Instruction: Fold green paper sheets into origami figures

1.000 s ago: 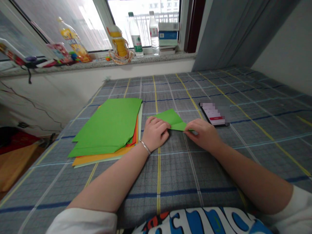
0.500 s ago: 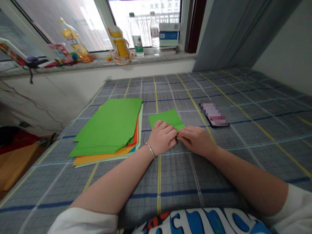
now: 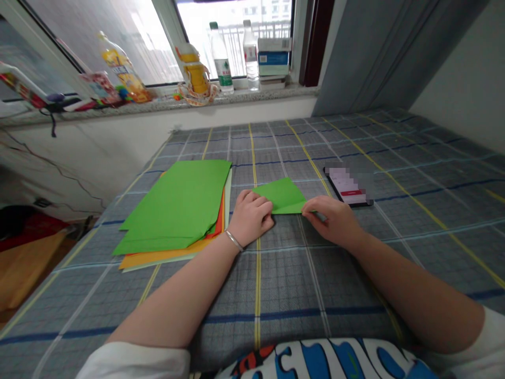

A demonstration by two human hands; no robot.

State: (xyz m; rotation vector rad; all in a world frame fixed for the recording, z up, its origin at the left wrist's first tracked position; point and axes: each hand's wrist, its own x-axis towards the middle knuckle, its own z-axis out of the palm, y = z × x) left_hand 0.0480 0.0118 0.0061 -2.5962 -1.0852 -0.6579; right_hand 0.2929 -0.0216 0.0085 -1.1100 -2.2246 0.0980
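Note:
A small piece of green paper [image 3: 283, 195] lies on the plaid cloth, with a narrow folded strip along its near edge. My left hand [image 3: 252, 213] is closed over the paper's left end, covering that corner. At the right corner, my right hand [image 3: 329, 217] pinches the paper between thumb and fingers. The near edge runs straight between the two hands. To the left lies a stack of coloured paper sheets [image 3: 181, 202], green on top, with orange, red and pale sheets showing beneath.
A phone [image 3: 349, 187] lies on the plaid cloth [image 3: 335, 284], right of the paper. Along the windowsill [image 3: 163, 108] stand a yellow cup [image 3: 196, 73], clear bottles [image 3: 223, 60], a juice bottle [image 3: 124, 68] and stacked boxes [image 3: 273, 57].
My hands have moved apart along the paper's near edge, the left hand leftward and the right hand rightward. The paper has shifted slightly right, and more of its folded edge shows.

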